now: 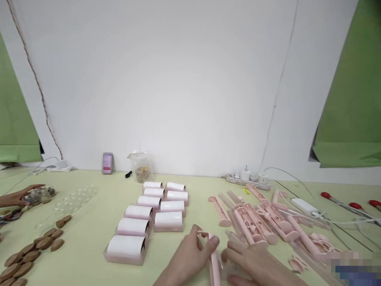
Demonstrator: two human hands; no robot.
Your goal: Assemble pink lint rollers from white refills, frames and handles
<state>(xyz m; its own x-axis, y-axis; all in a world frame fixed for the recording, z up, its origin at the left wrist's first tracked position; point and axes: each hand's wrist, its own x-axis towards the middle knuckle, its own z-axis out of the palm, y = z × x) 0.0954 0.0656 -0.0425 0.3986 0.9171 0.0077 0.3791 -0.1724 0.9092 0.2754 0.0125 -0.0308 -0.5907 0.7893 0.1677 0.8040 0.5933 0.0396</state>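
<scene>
My left hand (193, 254) grips a long, narrow pink plastic frame (213, 264) near its upper end, thumb across it. Close by on the right, my right hand (253, 258) has its fingers curled around what looks like a clear plastic piece (229, 267), mostly hidden under the palm. Beyond the right hand lies a pile of similar pink plastic frames (251, 222) mixed with clear strips. One pink frame (220, 212) lies apart, left of the pile. Two rows of pinkish trays holding white rolls (126, 248) stand left of my hands.
Brown wooden pieces (28, 256) and clear bubbled plastic (74, 204) lie at left, where another person's hand (22, 196) touches small items. Along the wall are a phone (107, 163), a clear bag (141, 169) and a power strip (247, 180). Cables and red-ended tools (355, 206) lie at right.
</scene>
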